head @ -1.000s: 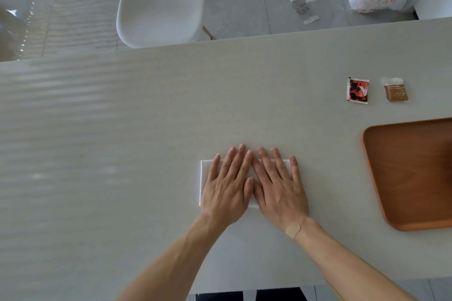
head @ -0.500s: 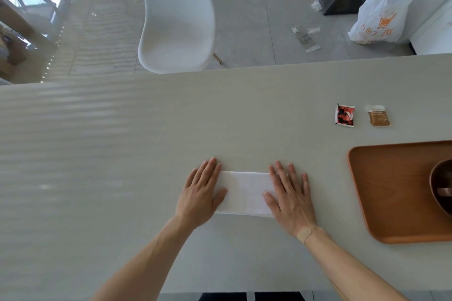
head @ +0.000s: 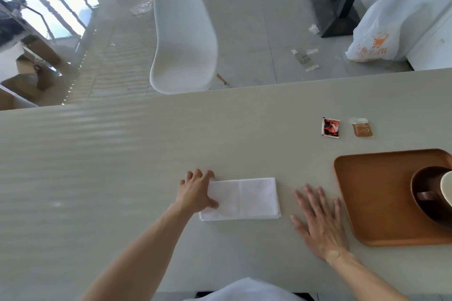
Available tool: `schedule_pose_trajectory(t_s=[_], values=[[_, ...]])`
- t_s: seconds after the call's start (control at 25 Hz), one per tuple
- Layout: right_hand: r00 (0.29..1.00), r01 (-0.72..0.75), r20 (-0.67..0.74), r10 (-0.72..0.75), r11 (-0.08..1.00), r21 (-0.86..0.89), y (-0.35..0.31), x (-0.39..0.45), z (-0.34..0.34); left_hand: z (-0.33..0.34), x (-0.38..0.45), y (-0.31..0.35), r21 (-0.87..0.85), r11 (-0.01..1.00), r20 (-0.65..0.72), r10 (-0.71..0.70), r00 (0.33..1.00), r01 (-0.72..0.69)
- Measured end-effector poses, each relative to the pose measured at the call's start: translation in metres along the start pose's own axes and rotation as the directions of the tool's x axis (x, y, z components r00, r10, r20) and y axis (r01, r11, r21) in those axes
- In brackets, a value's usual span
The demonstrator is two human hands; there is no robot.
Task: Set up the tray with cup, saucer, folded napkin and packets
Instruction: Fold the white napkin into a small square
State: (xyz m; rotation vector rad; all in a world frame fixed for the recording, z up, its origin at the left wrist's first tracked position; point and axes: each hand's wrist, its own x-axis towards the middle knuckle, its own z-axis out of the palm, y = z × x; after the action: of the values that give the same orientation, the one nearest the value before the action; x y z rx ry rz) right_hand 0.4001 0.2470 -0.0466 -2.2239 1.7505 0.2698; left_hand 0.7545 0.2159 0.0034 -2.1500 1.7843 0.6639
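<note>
A white folded napkin (head: 244, 199) lies flat on the table in front of me. My left hand (head: 197, 192) curls over its left end, thumb on top and fingers at the edge. My right hand (head: 318, 221) lies flat and spread on the table, just right of the napkin and not touching it. A wooden tray (head: 371, 193) sits at the right with a dark brown saucer (head: 423, 203) on it; a pale cup (head: 447, 188) shows at the frame edge. A red packet (head: 330, 127) and a brown packet (head: 362, 127) lie beyond the tray.
The pale table (head: 122, 166) stretches wide to the left. A white chair (head: 184, 39) stands behind its far edge. A white plastic bag (head: 376, 36) and scraps lie on the floor at the back right.
My hands have slid apart across the napkin. The left one now curls on the left end; the right one has come off onto the bare table.
</note>
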Motion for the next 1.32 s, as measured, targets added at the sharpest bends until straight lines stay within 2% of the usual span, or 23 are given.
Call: schedule_pose_trajectory(t_s=[0.08,0.16,0.24,0.32,0.44,0.56,0.92,1.16,1.32], values=[[1.0,-0.001,-0.004,0.001,1.0,-0.002,0.0,0.0,0.0,-0.001,0.003,0.002,-0.023,0.994,0.067,-0.106,0.992,0.108],[0.999,0.003,-0.033,-0.002,1.0,0.006,-0.001,0.0,0.003,0.0,0.002,0.0,-0.199,0.955,0.14,-0.196,0.971,0.222],[0.998,0.007,-0.056,-0.006,1.0,0.016,-0.001,0.001,0.004,-0.001,-0.001,-0.004,-0.438,0.845,0.197,-0.244,0.949,0.308],[0.998,0.01,-0.064,-0.008,1.0,0.026,0.0,0.001,0.004,-0.005,-0.008,-0.008,-0.587,0.717,0.269,-0.265,0.926,0.376],[0.997,0.021,-0.082,-0.018,0.999,0.042,0.0,0.001,0.006,-0.018,-0.02,-0.006,-0.706,0.524,0.392,-0.272,0.879,0.477],[0.996,0.024,-0.083,-0.019,0.998,0.06,0.001,0.002,0.006,-0.029,-0.031,0.008,-0.776,0.419,0.416,-0.22,0.882,0.471],[0.991,0.04,-0.134,-0.029,0.996,0.077,0.001,0.002,0.009,-0.043,-0.038,0.082,-0.844,0.412,0.278,-0.213,0.937,0.344],[0.988,0.049,-0.148,-0.041,0.998,0.049,0.002,0.003,0.015,-0.023,-0.026,0.135,-0.858,0.382,0.275,-0.225,0.935,0.344],[0.988,0.044,-0.152,-0.036,0.998,0.051,0.002,0.004,0.017,-0.007,-0.013,0.16,-0.82,0.439,0.274,-0.261,0.926,0.367]])
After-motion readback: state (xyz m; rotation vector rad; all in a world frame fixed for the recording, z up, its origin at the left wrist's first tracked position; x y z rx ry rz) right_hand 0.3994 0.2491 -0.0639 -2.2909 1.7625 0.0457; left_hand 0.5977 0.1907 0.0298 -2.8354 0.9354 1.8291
